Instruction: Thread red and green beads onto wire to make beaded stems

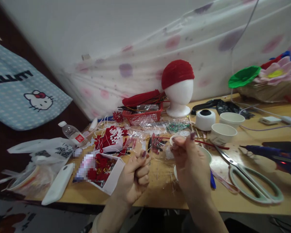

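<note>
My left hand is closed over the front of the table, thumb pressed on the curled fingers. Anything pinched at its fingertips is too small to make out. To its right my right hand is raised, its thumb and fingers pinched together; what they hold is hidden. A thin red fuzzy strip runs behind my right hand, and I cannot tell whether the fingers touch it. A white box with red and gold ornaments stands beside my left hand. Scissors with pale green handles lie to the right.
A blue glue gun lies at the right, near paper cups and a white spool. At the back stand a foam head in a red cap and a red basket. A bottle and plastic bag sit left.
</note>
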`<action>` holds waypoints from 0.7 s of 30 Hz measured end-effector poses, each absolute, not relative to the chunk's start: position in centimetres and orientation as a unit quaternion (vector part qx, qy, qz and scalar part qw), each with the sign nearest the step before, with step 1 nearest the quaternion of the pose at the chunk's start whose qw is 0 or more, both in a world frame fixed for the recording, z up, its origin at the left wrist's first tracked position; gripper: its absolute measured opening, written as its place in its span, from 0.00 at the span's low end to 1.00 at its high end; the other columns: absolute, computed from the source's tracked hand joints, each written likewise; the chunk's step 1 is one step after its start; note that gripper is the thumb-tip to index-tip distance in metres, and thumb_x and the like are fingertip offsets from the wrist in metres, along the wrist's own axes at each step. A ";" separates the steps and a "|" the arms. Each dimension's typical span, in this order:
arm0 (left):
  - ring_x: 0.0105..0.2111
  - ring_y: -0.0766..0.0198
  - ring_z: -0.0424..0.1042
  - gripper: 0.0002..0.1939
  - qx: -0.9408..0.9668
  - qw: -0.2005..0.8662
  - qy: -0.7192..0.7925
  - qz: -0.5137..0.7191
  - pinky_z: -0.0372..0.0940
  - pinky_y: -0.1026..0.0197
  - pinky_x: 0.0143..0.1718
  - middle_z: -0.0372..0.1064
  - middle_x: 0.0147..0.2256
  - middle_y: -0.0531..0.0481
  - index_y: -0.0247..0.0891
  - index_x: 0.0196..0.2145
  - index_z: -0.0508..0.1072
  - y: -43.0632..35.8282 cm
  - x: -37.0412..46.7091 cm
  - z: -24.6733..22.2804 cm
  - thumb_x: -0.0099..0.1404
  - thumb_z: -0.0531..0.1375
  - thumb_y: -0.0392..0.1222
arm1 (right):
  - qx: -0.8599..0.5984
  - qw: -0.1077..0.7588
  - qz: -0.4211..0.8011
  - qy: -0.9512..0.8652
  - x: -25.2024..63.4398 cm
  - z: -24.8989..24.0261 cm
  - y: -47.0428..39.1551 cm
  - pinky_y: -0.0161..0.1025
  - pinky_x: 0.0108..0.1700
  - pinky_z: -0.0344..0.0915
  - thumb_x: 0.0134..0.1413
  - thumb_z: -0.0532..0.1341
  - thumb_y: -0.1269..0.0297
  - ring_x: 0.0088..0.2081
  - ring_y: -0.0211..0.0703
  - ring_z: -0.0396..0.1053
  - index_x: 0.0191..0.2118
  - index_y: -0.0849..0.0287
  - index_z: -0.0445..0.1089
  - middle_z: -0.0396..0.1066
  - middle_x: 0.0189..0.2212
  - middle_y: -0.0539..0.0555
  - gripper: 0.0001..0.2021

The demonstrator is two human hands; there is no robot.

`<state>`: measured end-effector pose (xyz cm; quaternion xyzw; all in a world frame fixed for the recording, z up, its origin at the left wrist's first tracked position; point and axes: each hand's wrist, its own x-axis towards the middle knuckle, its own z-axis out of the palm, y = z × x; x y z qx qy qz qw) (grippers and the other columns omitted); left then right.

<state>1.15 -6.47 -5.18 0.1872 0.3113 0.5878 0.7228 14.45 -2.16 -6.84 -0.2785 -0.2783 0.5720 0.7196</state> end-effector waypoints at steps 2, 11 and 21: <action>0.15 0.81 0.30 0.23 0.200 0.727 0.310 0.579 0.31 0.75 0.12 0.46 0.19 0.67 0.37 0.25 0.60 -6.4 1.3 -5.3 0.48 0.74 0.36 | -0.306 0.680 0.583 -0.322 14.0 -7.3 -2.7 0.41 0.41 0.69 0.54 0.66 0.50 0.33 0.40 0.73 0.34 0.52 0.81 0.79 0.31 0.52 0.12; 0.15 0.80 0.35 0.19 0.288 0.685 0.384 0.548 0.41 0.78 0.12 0.45 0.20 0.65 0.36 0.29 0.66 -6.0 2.7 -5.5 0.52 0.73 0.45 | -0.208 0.665 0.583 -0.419 13.5 -7.5 -3.5 0.35 0.45 0.69 0.55 0.68 0.68 0.39 0.37 0.73 0.31 0.48 0.80 0.78 0.32 0.45 0.06; 0.23 0.71 0.62 0.17 0.470 0.517 0.529 0.481 0.59 0.71 0.23 0.65 0.25 0.53 0.36 0.36 0.78 -6.1 1.2 -6.5 0.61 0.65 0.55 | -0.295 0.649 0.530 -0.458 15.1 -7.3 -3.1 0.36 0.40 0.68 0.56 0.67 0.63 0.34 0.37 0.73 0.32 0.52 0.78 0.77 0.29 0.46 0.03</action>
